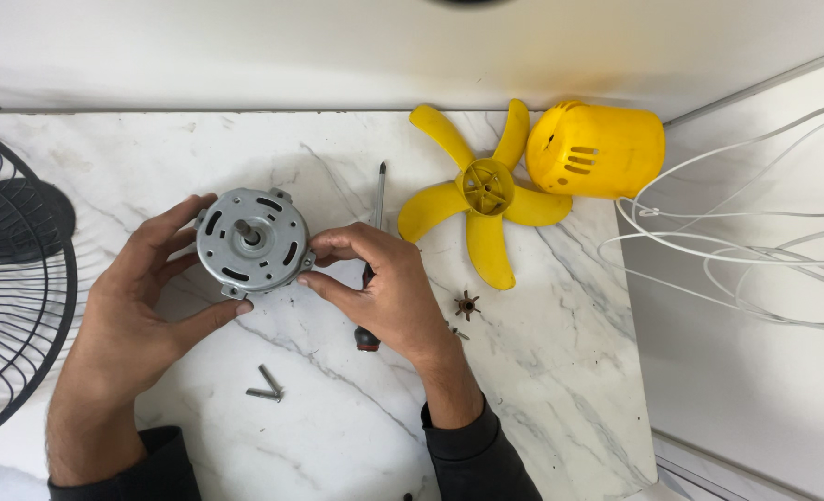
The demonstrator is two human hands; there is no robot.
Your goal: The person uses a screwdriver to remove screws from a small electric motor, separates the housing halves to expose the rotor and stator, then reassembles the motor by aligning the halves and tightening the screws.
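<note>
A round grey metal fan motor (249, 241) with a short shaft pointing up rests on the white marble table (542, 371). My left hand (143, 297) wraps its left side, thumb under the lower edge and fingers along the top left. My right hand (384, 283) pinches the motor's right edge with thumb and forefinger. A screwdriver (377, 199) lies under my right hand, its tip pointing away from me and its dark handle end (366, 340) showing below the palm.
A yellow fan blade (486, 190) and a yellow motor cover (597, 148) lie at the back right. Two loose screws (265, 385) lie near me. A small brown nut piece (467, 304) sits right of my hand. A black wire fan guard (13, 278) is left; white cables (736, 241) are on the right.
</note>
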